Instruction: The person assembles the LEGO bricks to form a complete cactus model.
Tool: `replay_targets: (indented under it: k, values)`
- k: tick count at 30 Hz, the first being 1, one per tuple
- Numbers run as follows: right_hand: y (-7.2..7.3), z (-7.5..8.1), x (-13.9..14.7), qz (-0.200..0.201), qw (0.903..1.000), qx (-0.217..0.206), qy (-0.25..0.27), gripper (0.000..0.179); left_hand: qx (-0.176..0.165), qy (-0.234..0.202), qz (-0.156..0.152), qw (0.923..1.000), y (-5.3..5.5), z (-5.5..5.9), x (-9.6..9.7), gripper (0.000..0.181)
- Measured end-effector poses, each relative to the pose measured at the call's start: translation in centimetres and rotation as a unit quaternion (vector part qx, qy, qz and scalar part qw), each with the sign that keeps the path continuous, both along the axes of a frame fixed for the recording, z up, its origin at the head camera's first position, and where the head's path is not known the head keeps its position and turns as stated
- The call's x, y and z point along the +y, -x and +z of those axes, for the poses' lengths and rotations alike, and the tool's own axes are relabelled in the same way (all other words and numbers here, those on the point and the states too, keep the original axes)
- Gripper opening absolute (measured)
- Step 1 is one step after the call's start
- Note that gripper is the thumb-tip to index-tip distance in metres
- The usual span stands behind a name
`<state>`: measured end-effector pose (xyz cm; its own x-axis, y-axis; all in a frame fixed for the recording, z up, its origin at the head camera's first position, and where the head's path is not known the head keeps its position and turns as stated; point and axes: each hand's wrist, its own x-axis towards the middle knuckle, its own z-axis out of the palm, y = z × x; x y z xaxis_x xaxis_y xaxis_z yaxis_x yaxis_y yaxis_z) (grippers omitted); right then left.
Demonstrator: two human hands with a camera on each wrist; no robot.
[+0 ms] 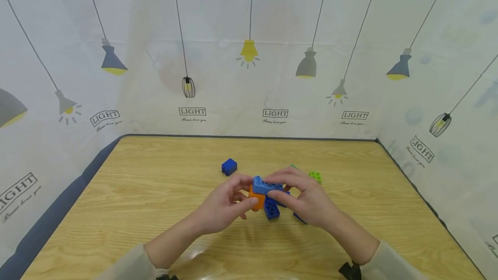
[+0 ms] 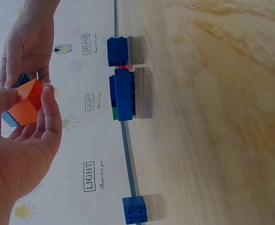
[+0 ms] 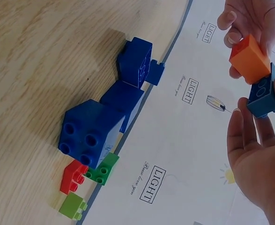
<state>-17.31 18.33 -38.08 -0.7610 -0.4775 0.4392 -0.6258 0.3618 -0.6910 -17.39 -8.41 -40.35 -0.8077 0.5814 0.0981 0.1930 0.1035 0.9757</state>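
Observation:
Above the table, my left hand (image 1: 219, 208) pinches an orange brick (image 1: 256, 202) between thumb and fingers. A lighter blue brick (image 1: 260, 186) with studs on top lies across the orange one, and my right hand (image 1: 313, 202) grips its right end. In the right wrist view, the orange brick (image 3: 250, 61) sits against one end of the blue brick (image 3: 263, 99), whose hollow underside shows beyond it. The left wrist view shows the orange brick (image 2: 28, 105) tilted, with thumb and fingers around it; much of the blue brick is hidden there.
Below the hands lie several dark blue bricks (image 1: 271, 209), partly covered by them. One blue brick (image 1: 229, 166) stands apart, farther back. A light green brick (image 1: 315, 177), a green brick (image 3: 104, 169) and a red brick (image 3: 71, 178) lie behind the blue group. A printed sheet (image 1: 233, 120) surrounds the wooden table (image 1: 148, 185).

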Motion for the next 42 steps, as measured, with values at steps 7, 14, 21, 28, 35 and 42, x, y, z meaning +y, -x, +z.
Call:
replay_targets:
  k: [7, 14, 21, 28, 35, 42]
  values:
    - [0.09, 0.14, 0.09, 0.011, 0.9999, 0.008, -0.003, 0.028, -0.011, 0.009, -0.001, 0.9999, 0.04, -0.11, -0.04, 0.040]
    - [0.09, 0.26, 0.13, 0.019, 0.9996, -0.015, -0.013, 0.028, -0.006, 0.021, -0.010, 0.9997, 0.12, -0.31, -0.08, 0.039]
    - [0.08, 0.30, 0.05, 0.019, 0.9993, -0.022, -0.023, 0.029, -0.009, 0.013, -0.008, 0.9998, 0.04, -0.44, -0.03, 0.039]
    - [0.22, 0.63, 0.12, 0.018, 0.9994, -0.020, -0.021, 0.028, -0.011, -0.001, 0.004, 0.9999, 0.20, -0.36, 0.00, 0.043]
    - [0.32, 0.70, 0.01, 0.012, 0.9995, -0.019, -0.020, 0.027, -0.014, -0.009, 0.013, 0.9998, 0.17, -0.21, -0.03, 0.044]
    - [0.20, 0.90, -0.38, 0.007, 0.9995, -0.024, -0.018, 0.026, -0.015, -0.028, 0.020, 0.9993, 0.11, -0.14, -0.04, 0.042]
